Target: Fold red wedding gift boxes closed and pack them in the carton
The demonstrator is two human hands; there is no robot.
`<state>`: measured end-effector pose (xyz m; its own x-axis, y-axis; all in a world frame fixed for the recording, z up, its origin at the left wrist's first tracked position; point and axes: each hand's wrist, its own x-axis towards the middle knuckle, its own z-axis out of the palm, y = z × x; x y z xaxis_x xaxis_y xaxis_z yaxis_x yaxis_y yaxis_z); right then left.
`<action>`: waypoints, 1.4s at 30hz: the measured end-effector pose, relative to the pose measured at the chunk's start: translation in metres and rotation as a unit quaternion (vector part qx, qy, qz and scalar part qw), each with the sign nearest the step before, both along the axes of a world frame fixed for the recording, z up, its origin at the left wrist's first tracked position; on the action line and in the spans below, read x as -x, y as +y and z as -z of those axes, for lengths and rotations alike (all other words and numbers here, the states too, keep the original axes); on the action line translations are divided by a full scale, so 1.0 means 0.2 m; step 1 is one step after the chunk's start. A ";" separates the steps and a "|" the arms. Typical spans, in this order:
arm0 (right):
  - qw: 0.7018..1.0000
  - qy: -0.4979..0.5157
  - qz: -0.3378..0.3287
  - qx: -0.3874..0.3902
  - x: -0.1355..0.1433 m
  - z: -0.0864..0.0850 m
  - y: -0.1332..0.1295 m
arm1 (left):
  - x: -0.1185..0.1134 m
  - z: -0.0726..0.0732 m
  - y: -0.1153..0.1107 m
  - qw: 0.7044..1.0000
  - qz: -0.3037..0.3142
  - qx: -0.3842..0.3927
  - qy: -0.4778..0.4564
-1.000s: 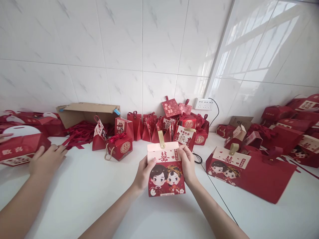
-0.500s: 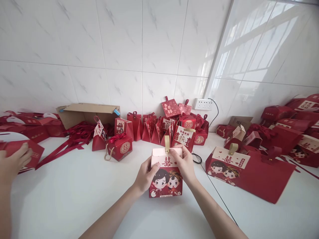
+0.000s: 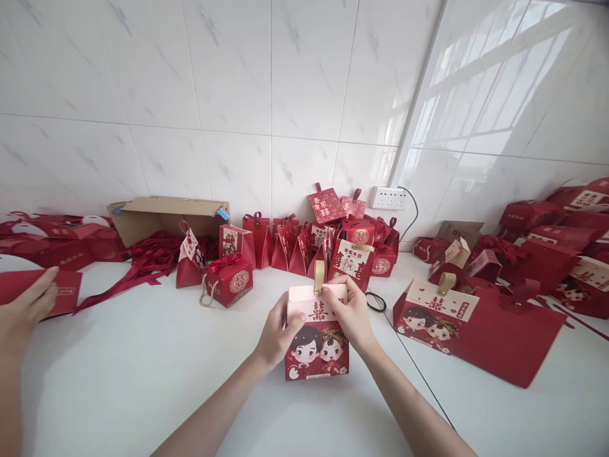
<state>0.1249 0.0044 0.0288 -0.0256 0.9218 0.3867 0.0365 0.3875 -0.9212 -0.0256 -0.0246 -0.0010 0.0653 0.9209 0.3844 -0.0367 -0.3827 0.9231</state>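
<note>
In the lower middle of the frame a small red gift box (image 3: 317,343) with a cartoon couple on its front stands upright on the white surface (image 3: 143,374). The left hand (image 3: 276,335) presses against the left side of the box, with its fingers closed around the upper corner, probably so that the box does not slide or tip. The right hand (image 3: 351,312) sits at the top right of the box; its fingers pinch the pale top flap just beside the gold tab (image 3: 318,277), which sticks up through the flap. Such a grip makes sense for keeping the flap flat near the tab.

At the left edge of the frame another person's hand (image 3: 26,310) rests on a flat red box (image 3: 40,293); I cannot tell if that hand grips it or only touches it.

Behind the gift box, in the middle of the frame, many finished small red boxes (image 3: 333,244) stand close together along the tiled wall (image 3: 238,95). An open cardboard carton (image 3: 166,219) lies on its side at the middle left, with red ribbons (image 3: 143,257) spilling in front of it. At the right a bigger box of the same design (image 3: 435,316) stands near a wall socket (image 3: 387,198).
</note>
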 end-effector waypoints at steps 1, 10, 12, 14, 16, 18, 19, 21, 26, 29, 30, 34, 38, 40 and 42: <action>1.000 -0.013 -0.003 -0.006 0.01 0.00 -0.01 | 0.00 -0.01 0.00 0.999 -0.031 -0.014 -0.004; 0.994 -0.068 -0.052 -0.068 0.04 -0.01 -0.07 | 0.00 -0.10 -0.03 0.994 -0.090 -0.053 -0.017; 0.993 -0.068 -0.061 -0.070 0.05 -0.01 -0.07 | 0.00 -0.10 -0.04 0.992 -0.094 -0.085 -0.002; 0.993 -0.067 -0.064 -0.072 0.05 -0.01 -0.07 | 0.01 -0.10 -0.04 0.988 -0.096 -0.122 0.019; 0.993 -0.064 -0.063 -0.075 0.05 -0.01 -0.07 | 0.01 -0.11 -0.04 0.984 -0.087 -0.149 0.038; 0.993 -0.063 -0.061 -0.078 0.05 -0.01 -0.07 | 0.01 -0.11 -0.04 0.982 -0.076 -0.166 0.049; 0.993 -0.062 -0.062 -0.078 0.05 -0.01 -0.07 | 0.01 -0.11 -0.04 0.981 -0.075 -0.170 0.052; 0.993 -0.060 -0.063 -0.077 0.05 -0.01 -0.07 | 0.01 -0.11 -0.04 0.982 -0.076 -0.167 0.049; 0.994 -0.064 -0.060 -0.066 0.05 -0.02 -0.07 | 0.01 -0.12 -0.04 0.989 -0.079 -0.116 0.038; 0.994 -0.064 -0.058 -0.061 0.06 -0.02 -0.07 | 0.01 -0.12 -0.04 0.991 -0.081 -0.102 0.040; 0.995 -0.062 -0.058 -0.060 0.06 -0.02 -0.07 | 0.01 -0.12 -0.04 0.991 -0.081 -0.100 0.040; 0.995 -0.048 -0.070 -0.056 0.06 -0.01 -0.07 | 0.01 -0.12 -0.04 0.992 -0.078 -0.089 0.040; 0.994 -0.041 -0.080 -0.055 0.05 -0.01 -0.07 | 0.01 -0.12 -0.04 0.994 -0.069 -0.078 0.033; 0.994 -0.040 -0.082 -0.055 0.05 -0.02 -0.07 | 0.01 -0.12 -0.04 0.994 -0.068 -0.075 0.031; 0.994 -0.040 -0.084 -0.054 0.05 -0.02 -0.07 | 0.01 -0.12 -0.04 0.995 -0.068 -0.072 0.032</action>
